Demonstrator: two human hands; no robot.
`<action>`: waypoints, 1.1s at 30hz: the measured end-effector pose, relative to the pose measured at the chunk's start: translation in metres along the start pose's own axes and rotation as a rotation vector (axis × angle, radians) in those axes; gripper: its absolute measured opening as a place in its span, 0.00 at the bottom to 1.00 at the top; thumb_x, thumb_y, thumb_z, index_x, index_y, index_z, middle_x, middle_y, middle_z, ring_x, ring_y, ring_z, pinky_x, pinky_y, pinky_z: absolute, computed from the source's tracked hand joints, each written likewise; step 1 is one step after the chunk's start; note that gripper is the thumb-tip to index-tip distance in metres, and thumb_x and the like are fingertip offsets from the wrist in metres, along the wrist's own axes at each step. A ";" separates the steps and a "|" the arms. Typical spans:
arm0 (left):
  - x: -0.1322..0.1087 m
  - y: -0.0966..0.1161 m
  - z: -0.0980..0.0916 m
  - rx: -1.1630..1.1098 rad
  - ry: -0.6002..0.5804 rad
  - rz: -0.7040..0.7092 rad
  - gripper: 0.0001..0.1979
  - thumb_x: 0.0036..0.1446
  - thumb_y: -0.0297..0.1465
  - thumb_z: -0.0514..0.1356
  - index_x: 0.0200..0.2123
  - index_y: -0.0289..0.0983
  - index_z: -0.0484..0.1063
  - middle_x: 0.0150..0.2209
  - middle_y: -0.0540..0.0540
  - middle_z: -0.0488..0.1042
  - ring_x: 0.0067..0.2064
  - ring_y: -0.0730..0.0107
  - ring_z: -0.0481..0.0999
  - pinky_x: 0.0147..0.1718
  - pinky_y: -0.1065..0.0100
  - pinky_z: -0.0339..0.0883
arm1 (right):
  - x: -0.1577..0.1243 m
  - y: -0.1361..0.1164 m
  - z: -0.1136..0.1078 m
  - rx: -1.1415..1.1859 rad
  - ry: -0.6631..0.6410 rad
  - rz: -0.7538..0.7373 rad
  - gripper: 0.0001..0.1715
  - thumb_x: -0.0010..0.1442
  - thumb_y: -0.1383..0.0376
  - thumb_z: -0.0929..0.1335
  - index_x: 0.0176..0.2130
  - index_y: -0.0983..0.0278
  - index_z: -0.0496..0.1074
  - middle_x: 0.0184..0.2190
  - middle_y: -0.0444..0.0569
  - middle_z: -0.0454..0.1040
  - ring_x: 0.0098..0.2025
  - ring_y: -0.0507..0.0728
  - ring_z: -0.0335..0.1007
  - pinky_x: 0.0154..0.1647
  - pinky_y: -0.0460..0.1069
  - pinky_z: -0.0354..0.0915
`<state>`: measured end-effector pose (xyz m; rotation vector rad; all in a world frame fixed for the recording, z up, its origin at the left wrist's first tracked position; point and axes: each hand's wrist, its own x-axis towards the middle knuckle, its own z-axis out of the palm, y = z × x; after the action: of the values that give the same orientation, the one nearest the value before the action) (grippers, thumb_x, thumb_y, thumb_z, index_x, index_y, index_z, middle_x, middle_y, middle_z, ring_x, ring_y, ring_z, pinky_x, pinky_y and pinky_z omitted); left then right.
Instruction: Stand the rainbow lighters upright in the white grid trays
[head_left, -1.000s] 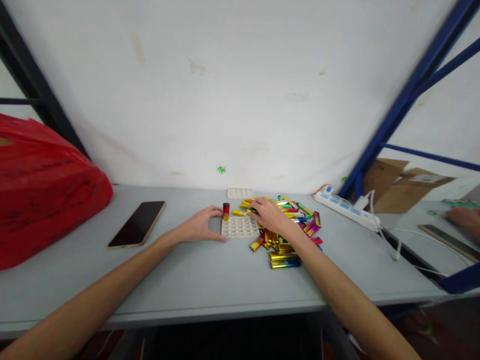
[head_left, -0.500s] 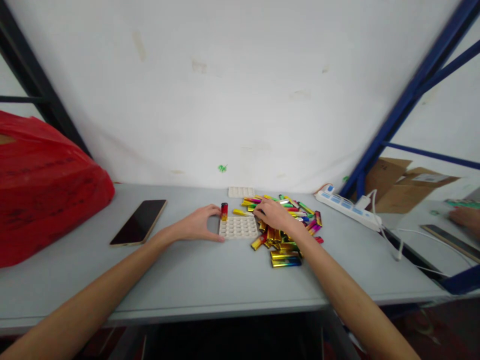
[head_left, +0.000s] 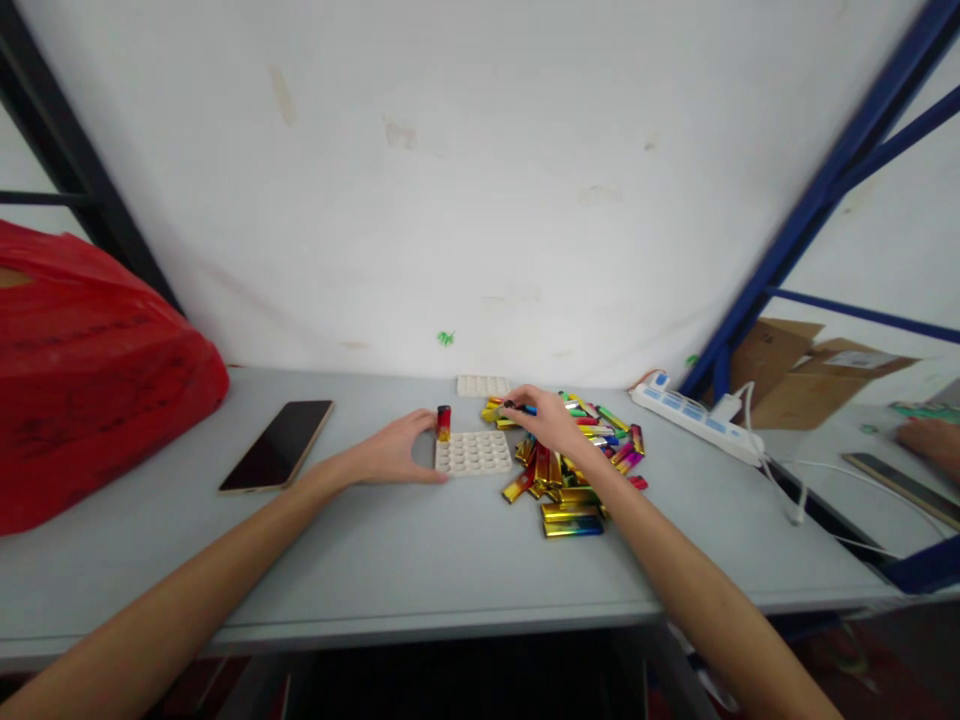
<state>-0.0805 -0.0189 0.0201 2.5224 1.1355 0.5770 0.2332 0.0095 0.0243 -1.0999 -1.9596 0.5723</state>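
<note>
My left hand [head_left: 396, 450] curves around the left side of a white tray [head_left: 474, 455] with rows of small holes, thumb at the near corner and fingers at the far one. One red-and-yellow lighter [head_left: 444, 424] stands upright in the tray's far left corner, beside those fingers. Behind the tray's right end, my right hand [head_left: 544, 418] pinches a yellow lighter [head_left: 492, 413] near its dark top. Under and around that hand spreads a pile of shiny, many-coloured lighters [head_left: 555, 470]; the wrist hides part of it.
A second white tray [head_left: 482, 385] lies against the wall. To the left are a phone [head_left: 277, 445] and a red plastic bag [head_left: 97, 380]. At right lie a power strip [head_left: 697, 418] with cables and an open cardboard box [head_left: 802, 375]. Another person's hand [head_left: 930, 437] shows far right.
My right hand has lifted slightly from the pile, with a yellow lighter in its fingers. The tray has shifted a little left with the standing lighter; my left hand stays nearly in place.
</note>
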 end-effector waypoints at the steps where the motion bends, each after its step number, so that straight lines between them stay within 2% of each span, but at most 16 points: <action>1: 0.001 0.000 0.003 -0.010 0.016 0.001 0.39 0.50 0.54 0.73 0.59 0.38 0.73 0.60 0.38 0.76 0.62 0.43 0.76 0.66 0.52 0.68 | 0.002 -0.001 -0.001 0.163 0.027 0.034 0.16 0.62 0.54 0.77 0.43 0.62 0.78 0.44 0.52 0.85 0.48 0.60 0.81 0.57 0.58 0.72; 4: 0.005 0.001 0.011 -0.027 0.050 -0.003 0.37 0.52 0.54 0.72 0.59 0.38 0.75 0.63 0.37 0.75 0.64 0.44 0.75 0.68 0.51 0.66 | 0.003 -0.009 0.000 0.584 0.090 0.132 0.27 0.55 0.46 0.80 0.44 0.61 0.78 0.42 0.51 0.85 0.48 0.60 0.82 0.57 0.58 0.74; 6: 0.006 0.001 0.014 -0.030 0.062 0.003 0.36 0.53 0.54 0.72 0.59 0.39 0.76 0.63 0.37 0.74 0.64 0.45 0.75 0.68 0.52 0.66 | 0.002 -0.018 0.003 0.772 0.103 0.178 0.30 0.52 0.44 0.81 0.45 0.60 0.77 0.39 0.47 0.84 0.45 0.59 0.82 0.53 0.56 0.76; 8: 0.007 0.001 0.016 -0.029 0.070 0.007 0.35 0.54 0.54 0.72 0.59 0.39 0.77 0.64 0.38 0.74 0.65 0.45 0.75 0.69 0.52 0.66 | -0.001 -0.028 0.008 0.885 0.086 0.206 0.32 0.51 0.44 0.82 0.46 0.58 0.76 0.36 0.43 0.80 0.39 0.56 0.80 0.45 0.53 0.77; 10: 0.007 0.001 0.016 -0.023 0.073 0.006 0.35 0.54 0.53 0.72 0.59 0.39 0.77 0.63 0.38 0.75 0.64 0.45 0.76 0.68 0.53 0.67 | -0.004 -0.036 0.013 0.904 0.045 0.209 0.32 0.52 0.42 0.80 0.45 0.58 0.74 0.36 0.41 0.75 0.32 0.53 0.77 0.34 0.49 0.75; 13: 0.007 0.003 0.015 -0.018 0.080 0.006 0.36 0.53 0.54 0.72 0.58 0.39 0.78 0.63 0.38 0.76 0.63 0.44 0.77 0.67 0.53 0.68 | -0.010 -0.043 0.021 0.801 -0.048 0.196 0.31 0.59 0.38 0.75 0.45 0.57 0.71 0.34 0.39 0.71 0.21 0.47 0.63 0.19 0.45 0.60; 16: 0.006 0.004 0.014 -0.020 0.082 0.007 0.36 0.53 0.54 0.71 0.58 0.39 0.78 0.63 0.38 0.76 0.63 0.44 0.77 0.67 0.52 0.69 | -0.014 -0.046 0.028 0.666 -0.122 0.232 0.29 0.64 0.36 0.69 0.46 0.56 0.68 0.25 0.34 0.63 0.17 0.47 0.48 0.17 0.44 0.47; 18: 0.006 0.005 0.014 -0.022 0.077 0.007 0.36 0.53 0.54 0.71 0.59 0.39 0.78 0.62 0.38 0.77 0.63 0.44 0.78 0.67 0.52 0.69 | -0.015 -0.046 0.032 0.522 -0.065 0.197 0.28 0.66 0.37 0.67 0.44 0.57 0.69 0.23 0.34 0.58 0.20 0.49 0.49 0.21 0.45 0.48; 20: 0.006 0.005 0.014 -0.023 0.077 0.004 0.36 0.53 0.54 0.71 0.58 0.39 0.78 0.62 0.38 0.77 0.62 0.44 0.78 0.66 0.52 0.69 | -0.015 -0.047 0.034 0.324 0.046 0.095 0.29 0.68 0.38 0.65 0.35 0.60 0.69 0.23 0.37 0.59 0.25 0.51 0.55 0.26 0.47 0.52; 22: 0.006 0.005 0.014 -0.024 0.078 0.000 0.36 0.53 0.54 0.71 0.59 0.39 0.78 0.62 0.38 0.77 0.63 0.44 0.78 0.66 0.53 0.69 | -0.015 -0.047 0.037 0.150 0.128 0.019 0.32 0.68 0.40 0.65 0.26 0.60 0.64 0.22 0.40 0.59 0.27 0.52 0.56 0.29 0.49 0.52; 24: 0.006 0.005 0.014 -0.027 0.073 -0.005 0.36 0.53 0.54 0.71 0.59 0.38 0.77 0.63 0.37 0.77 0.63 0.43 0.78 0.66 0.52 0.69 | -0.015 -0.048 0.039 0.053 0.165 0.023 0.33 0.67 0.43 0.65 0.21 0.59 0.56 0.19 0.39 0.56 0.26 0.52 0.53 0.29 0.50 0.49; 27: 0.007 0.006 0.014 -0.030 0.057 -0.013 0.37 0.53 0.54 0.71 0.59 0.37 0.77 0.63 0.36 0.76 0.63 0.43 0.77 0.67 0.51 0.68 | -0.016 -0.048 0.042 -0.003 0.181 0.081 0.30 0.66 0.51 0.66 0.19 0.58 0.53 0.17 0.38 0.54 0.23 0.51 0.50 0.28 0.50 0.46; 30: 0.007 0.006 0.013 -0.027 0.054 -0.012 0.36 0.54 0.54 0.71 0.59 0.38 0.76 0.63 0.37 0.76 0.63 0.43 0.77 0.67 0.51 0.68 | -0.017 -0.047 0.044 -0.039 0.196 0.077 0.25 0.64 0.58 0.67 0.20 0.58 0.55 0.18 0.38 0.56 0.23 0.51 0.52 0.28 0.49 0.46; 33: 0.007 0.007 0.013 -0.026 0.057 -0.006 0.36 0.54 0.53 0.71 0.59 0.38 0.77 0.62 0.37 0.77 0.63 0.43 0.77 0.67 0.51 0.68 | -0.017 -0.046 0.044 -0.060 0.206 0.048 0.25 0.67 0.57 0.66 0.21 0.59 0.57 0.18 0.39 0.59 0.25 0.52 0.54 0.29 0.49 0.48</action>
<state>-0.0659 -0.0199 0.0138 2.4943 1.1482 0.6620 0.1795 -0.0289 0.0235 -1.1962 -1.7858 0.4101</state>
